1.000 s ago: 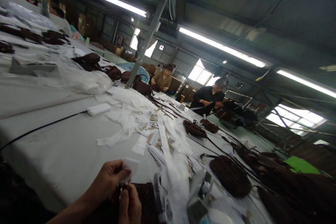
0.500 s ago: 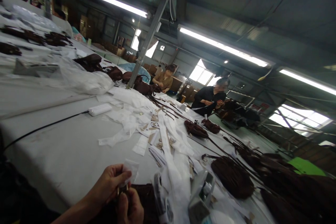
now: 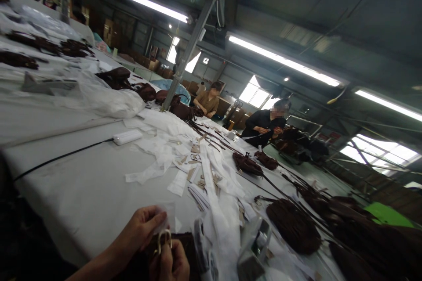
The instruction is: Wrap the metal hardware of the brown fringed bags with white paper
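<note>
Near the bottom of the view my left hand [image 3: 143, 226] is closed, its thumb and fingers pinching a small translucent sheet [image 3: 170, 214]; I cannot tell whether it is paper or plastic. Just below and to the right, my right hand [image 3: 174, 261] grips a gold-coloured metal loop [image 3: 164, 238], which stands up between the two hands. A dark brown item [image 3: 188, 246], only partly visible, lies beneath my hands; it looks like the brown bags on the table. Its lower part is cut off by the frame.
The white table [image 3: 85, 193] carries paper scraps [image 3: 194, 158], a white power strip [image 3: 127, 137] with a black cord, and a grey tape dispenser [image 3: 253, 246]. Brown bags [image 3: 293, 224] with long straps lie to the right. A metal post [image 3: 184, 61] rises beyond. Two people [image 3: 263, 125] [image 3: 207, 101] work across the table.
My right hand has shifted slightly right and down, away from the left. More of the metal loop shows between the hands. The left hand keeps its pinch on the translucent sheet.
</note>
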### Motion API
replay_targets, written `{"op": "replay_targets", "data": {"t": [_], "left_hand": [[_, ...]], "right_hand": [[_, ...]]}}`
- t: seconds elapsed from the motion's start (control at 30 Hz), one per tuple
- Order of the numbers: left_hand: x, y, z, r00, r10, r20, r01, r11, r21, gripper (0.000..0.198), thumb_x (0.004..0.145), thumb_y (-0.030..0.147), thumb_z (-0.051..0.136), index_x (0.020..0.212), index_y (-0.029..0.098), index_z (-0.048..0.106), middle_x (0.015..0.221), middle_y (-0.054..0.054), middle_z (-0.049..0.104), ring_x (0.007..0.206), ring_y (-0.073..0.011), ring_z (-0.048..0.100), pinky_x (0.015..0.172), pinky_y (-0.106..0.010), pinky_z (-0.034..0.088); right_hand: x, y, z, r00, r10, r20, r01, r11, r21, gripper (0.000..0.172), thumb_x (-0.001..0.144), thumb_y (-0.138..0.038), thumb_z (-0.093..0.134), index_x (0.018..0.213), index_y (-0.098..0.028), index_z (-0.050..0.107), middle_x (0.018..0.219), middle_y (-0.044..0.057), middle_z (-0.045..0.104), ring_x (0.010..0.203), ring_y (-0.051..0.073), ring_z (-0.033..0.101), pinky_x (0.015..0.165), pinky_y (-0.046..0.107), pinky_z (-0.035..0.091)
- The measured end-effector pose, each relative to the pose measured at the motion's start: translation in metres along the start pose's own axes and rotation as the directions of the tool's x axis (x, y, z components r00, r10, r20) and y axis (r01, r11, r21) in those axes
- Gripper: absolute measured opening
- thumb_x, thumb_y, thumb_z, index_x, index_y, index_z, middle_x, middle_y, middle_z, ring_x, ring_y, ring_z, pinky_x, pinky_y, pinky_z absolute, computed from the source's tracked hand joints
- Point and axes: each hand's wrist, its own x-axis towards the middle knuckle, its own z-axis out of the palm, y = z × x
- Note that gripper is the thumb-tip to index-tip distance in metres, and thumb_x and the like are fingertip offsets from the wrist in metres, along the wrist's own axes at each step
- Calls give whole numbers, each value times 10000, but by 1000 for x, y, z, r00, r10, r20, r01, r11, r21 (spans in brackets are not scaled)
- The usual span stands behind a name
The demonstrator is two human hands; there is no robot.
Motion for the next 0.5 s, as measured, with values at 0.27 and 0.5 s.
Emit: {"op": "replay_targets", "data": {"t": [0.27, 0.5], "left_hand": [[-6, 4, 0, 987, 123, 100, -141, 969, 202, 315, 714, 417, 740, 710, 108, 681, 648, -20, 643, 594, -137, 521, 554, -222, 399], [-18, -2, -2, 972, 10, 236, -72, 965, 254, 344, 734, 445, 722, 672, 115, 646, 595, 9, 575, 552, -120, 472, 507, -202, 356]], "right_hand": [[5, -16, -5, 996, 82, 31, -87, 961, 261, 459, 725, -636, 638, 712, -181, 583, 434, -80, 441, 369, 67, 374, 373, 179, 317], [4, -28, -9, 1000, -27, -15, 28, 994, 105, 456, 739, -624, 631, 643, -180, 606, 432, -64, 424, 444, 104, 437, 417, 201, 384]]}}
